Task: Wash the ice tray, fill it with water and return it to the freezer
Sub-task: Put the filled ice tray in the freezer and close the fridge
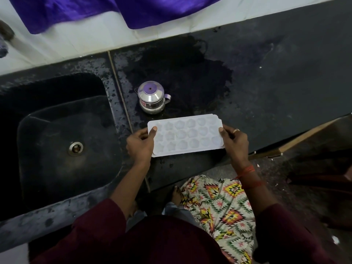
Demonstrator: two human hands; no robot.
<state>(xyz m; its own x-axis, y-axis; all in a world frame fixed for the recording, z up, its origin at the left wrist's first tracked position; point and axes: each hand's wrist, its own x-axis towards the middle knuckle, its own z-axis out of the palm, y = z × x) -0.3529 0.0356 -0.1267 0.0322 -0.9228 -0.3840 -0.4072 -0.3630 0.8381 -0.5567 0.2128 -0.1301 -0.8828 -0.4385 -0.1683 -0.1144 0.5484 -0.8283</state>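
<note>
The ice tray (185,135) is held level at the front edge of the dark desk (266,82), just right of the sink (66,141), left hand (140,145) and right hand (235,140) each with fingers (153,132) clamped on a short end, likely to keep it flat.

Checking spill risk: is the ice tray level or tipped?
Ice tray roughly level, cavities up; left hand and right hand grip its short ends. Water inside: cannot tell.
</note>
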